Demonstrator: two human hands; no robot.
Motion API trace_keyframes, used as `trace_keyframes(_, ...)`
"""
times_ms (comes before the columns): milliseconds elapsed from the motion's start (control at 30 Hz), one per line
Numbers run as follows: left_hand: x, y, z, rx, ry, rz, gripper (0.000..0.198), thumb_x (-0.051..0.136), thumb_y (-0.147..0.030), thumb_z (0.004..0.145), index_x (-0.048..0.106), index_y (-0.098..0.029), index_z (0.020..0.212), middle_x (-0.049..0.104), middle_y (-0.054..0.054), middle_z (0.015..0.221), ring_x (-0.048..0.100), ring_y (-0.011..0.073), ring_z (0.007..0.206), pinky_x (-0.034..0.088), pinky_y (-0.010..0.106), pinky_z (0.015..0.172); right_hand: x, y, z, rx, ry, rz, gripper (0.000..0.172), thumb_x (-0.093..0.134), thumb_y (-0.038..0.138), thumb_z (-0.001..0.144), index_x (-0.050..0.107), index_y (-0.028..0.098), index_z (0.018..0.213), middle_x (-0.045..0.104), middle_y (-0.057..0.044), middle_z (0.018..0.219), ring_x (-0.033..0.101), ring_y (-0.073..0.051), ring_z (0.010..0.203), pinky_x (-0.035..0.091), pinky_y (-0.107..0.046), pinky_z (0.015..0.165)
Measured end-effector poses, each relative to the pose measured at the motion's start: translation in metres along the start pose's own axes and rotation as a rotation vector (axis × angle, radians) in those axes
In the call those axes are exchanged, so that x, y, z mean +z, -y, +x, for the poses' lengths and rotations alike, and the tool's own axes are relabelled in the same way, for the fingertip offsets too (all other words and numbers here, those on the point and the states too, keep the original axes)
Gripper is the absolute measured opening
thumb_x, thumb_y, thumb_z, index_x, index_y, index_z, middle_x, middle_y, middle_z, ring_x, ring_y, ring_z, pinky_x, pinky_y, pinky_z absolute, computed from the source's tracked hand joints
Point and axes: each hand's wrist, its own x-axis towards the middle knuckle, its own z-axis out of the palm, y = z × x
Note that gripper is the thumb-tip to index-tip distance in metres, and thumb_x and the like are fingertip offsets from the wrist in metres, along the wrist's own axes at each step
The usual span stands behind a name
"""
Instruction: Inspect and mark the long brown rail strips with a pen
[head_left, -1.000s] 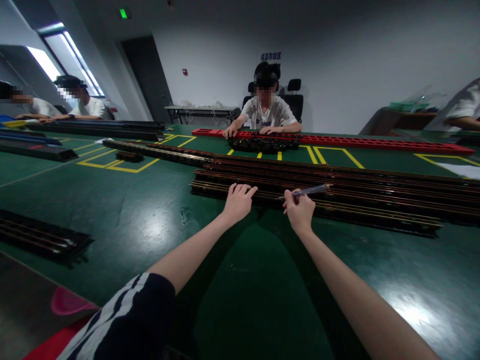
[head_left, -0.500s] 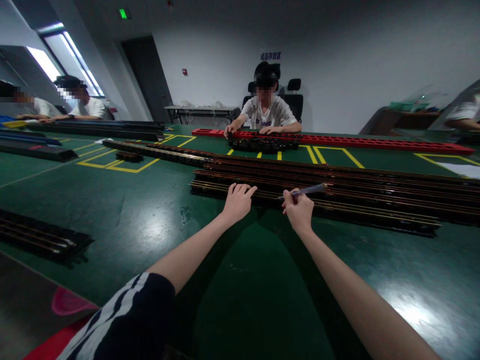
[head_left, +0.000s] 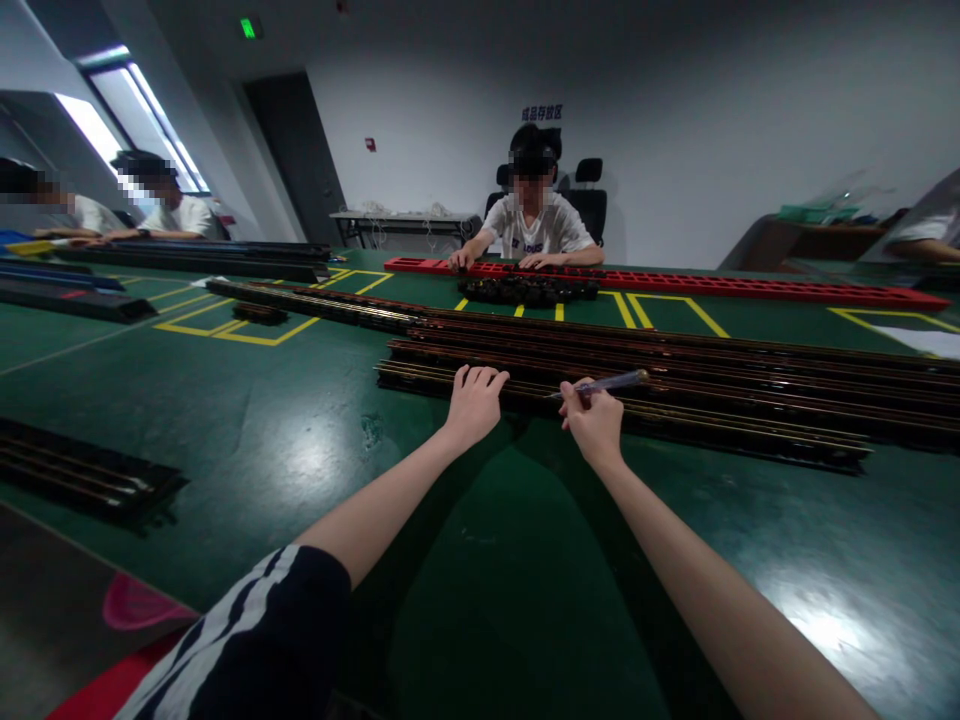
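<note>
Slightly farther left than a second ago sit the near strip (head_left: 750, 435), the left hand (head_left: 475, 405) and the right hand (head_left: 595, 425), while the things around them lie as before. The near strip, black with brass-coloured lines along it, lies lengthwise on the green table (head_left: 247, 420), just in front of a group of similar dark strips (head_left: 750, 375). The left hand lies over its near edge, left of the middle, fingers bent and a little apart; whether they pinch it or only press, I cannot tell. The right hand holds a slim tool (head_left: 619, 380) with a clear, bluish handle between thumb and fingers, its thin tip pointing left over the strip; whether the tip touches is too small to tell. Across the table a co-worker (head_left: 540, 225) sits with both hands by a long red rack (head_left: 750, 285) and a dark bundle (head_left: 525, 288). A shorter dark piece (head_left: 82, 470) lies well apart, at the left edge of view
</note>
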Motion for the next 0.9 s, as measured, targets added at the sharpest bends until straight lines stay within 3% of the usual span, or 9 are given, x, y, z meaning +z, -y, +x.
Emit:
trace_keyframes(267, 0.0025, 0.0013, 0.0002, -0.055, -0.057, 0.003, 0.045, 0.04, -0.001, 0.079, 0.062, -0.018, 0.114, 0.065, 0.008, 0.115, 0.053, 0.0248, 0.116, 0.03, 0.048, 0.109, -0.001, -0.0009, -0.0005, -0.043, 0.019, -0.01, 0.057, 0.045, 0.076, 0.076, 0.05, 0.021, 0.062, 0.061, -0.005, 0.052, 0.057, -0.017, 0.038, 0.046, -0.028, 0.042)
trace_keyframes(533, -0.0029, 0.0029, 0.0003, 0.002, -0.095, -0.103, 0.041, 0.04, -0.004, 0.081, 0.063, -0.019, 0.113, 0.067, 0.006, 0.112, 0.056, 0.0207, 0.112, 0.029, 0.043, 0.111, 0.0002, -0.0001, 0.0, -0.024, 0.019, 0.011, 0.056, 0.046, 0.076, 0.076, 0.049, 0.021, 0.062, 0.061, -0.004, 0.051, 0.056, -0.016, 0.037, 0.045, -0.027, 0.041)
trace_keyframes(900, -0.003, 0.0012, 0.0009, 0.092, -0.004, -0.135, 0.034, 0.045, -0.024, 0.09, 0.057, -0.017, 0.121, 0.063, 0.008, 0.118, 0.054, 0.0209, 0.114, 0.031, 0.041, 0.108, 0.0002, -0.0023, 0.0003, -0.032, 0.026, 0.003, 0.055, 0.046, 0.075, 0.076, 0.05, 0.021, 0.063, 0.061, -0.004, 0.052, 0.056, -0.016, 0.038, 0.045, -0.027, 0.042)
